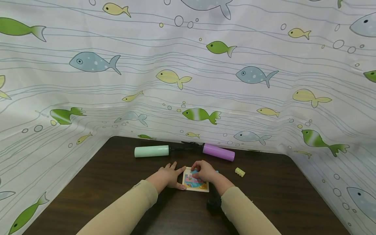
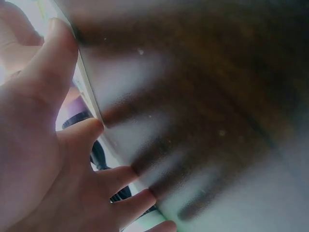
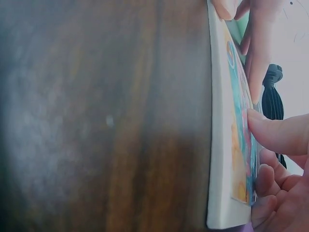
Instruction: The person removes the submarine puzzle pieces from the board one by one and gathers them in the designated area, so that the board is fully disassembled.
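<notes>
A small wooden puzzle board [image 1: 196, 190] with a colourful pink, blue and orange picture lies flat on the table. My left hand [image 1: 171, 176] is spread beside its left side, thumb at the near corner and index finger at the far corner; the left wrist view shows the straight fingers [image 2: 123, 178]. Over the picture, my right hand [image 1: 205, 171] curls its fingers and pinches a puzzle piece [image 1: 194, 171], mostly hidden by the fingers. In the right wrist view, the right thumb [image 3: 280, 134] touches the picture surface, with the other fingers bent beside it.
Behind the board lie a mint-green cylinder [image 1: 152, 151] and a purple cylinder [image 1: 218, 152], both with black ends. A small yellow block [image 1: 240, 172] sits to the right on the dark table [image 1: 279, 195]. A fish-patterned curtain [image 1: 164, 98] surrounds the back and sides.
</notes>
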A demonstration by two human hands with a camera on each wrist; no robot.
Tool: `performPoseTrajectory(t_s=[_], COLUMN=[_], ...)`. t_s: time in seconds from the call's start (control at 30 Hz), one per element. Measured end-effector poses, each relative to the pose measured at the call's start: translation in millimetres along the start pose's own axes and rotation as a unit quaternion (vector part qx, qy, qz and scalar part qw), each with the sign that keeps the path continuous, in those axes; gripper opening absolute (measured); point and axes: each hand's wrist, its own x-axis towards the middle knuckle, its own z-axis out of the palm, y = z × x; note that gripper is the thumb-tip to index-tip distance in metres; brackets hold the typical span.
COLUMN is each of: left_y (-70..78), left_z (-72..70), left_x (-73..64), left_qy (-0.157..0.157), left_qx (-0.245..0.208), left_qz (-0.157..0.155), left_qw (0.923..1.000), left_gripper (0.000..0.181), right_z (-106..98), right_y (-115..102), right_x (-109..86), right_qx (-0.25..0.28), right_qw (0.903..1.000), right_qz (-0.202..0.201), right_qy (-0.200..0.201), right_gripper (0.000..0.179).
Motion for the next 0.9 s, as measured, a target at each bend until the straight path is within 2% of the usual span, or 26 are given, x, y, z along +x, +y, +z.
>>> performPoseTrajectory(t_s=[0.17,0.33,0.53,0.63,0.8,0.9], left_y=[-1.8,0.1,3.0,4.0,5.4,5.8], left_z=[-2.6,-7.0,-2.6,-1.3,-0.5,-0.1], left_x=[-1.1,-3.3,-1.0,1.2,2.1,1.5], left_qy=[-0.01,-0.027,-0.001,0.002,0.003,0.003], left_qx=[-0.015,0.0,0.007,0.016,0.018,0.018], left_qz=[0.003,-0.007,-0.01,-0.011,-0.009,-0.009], left_qw=[0.9998,0.9996,0.9999,0.9998,0.9998,0.9998], left_gripper=[0.094,0.083,0.084,0.085,0.084,0.084], right_z=[0.3,1.5,0.9,0.3,-0.3,-1.0], right_y=[-1.7,-2.7,-1.5,-0.1,2.6,3.9], right_x=[-0.3,0.1,1.3,2.5,2.7,1.2], right_qx=[0.012,0.018,-0.001,-0.002,0.027,0.042], right_qw=[0.9999,0.9997,0.9998,0.9998,0.9993,0.9985], right_qz=[-0.003,-0.013,-0.016,-0.014,0.013,0.016], right_qy=[-0.003,-0.002,0.009,0.015,0.024,0.03], right_gripper=[0.017,0.018,0.018,0.019,0.029,0.026])
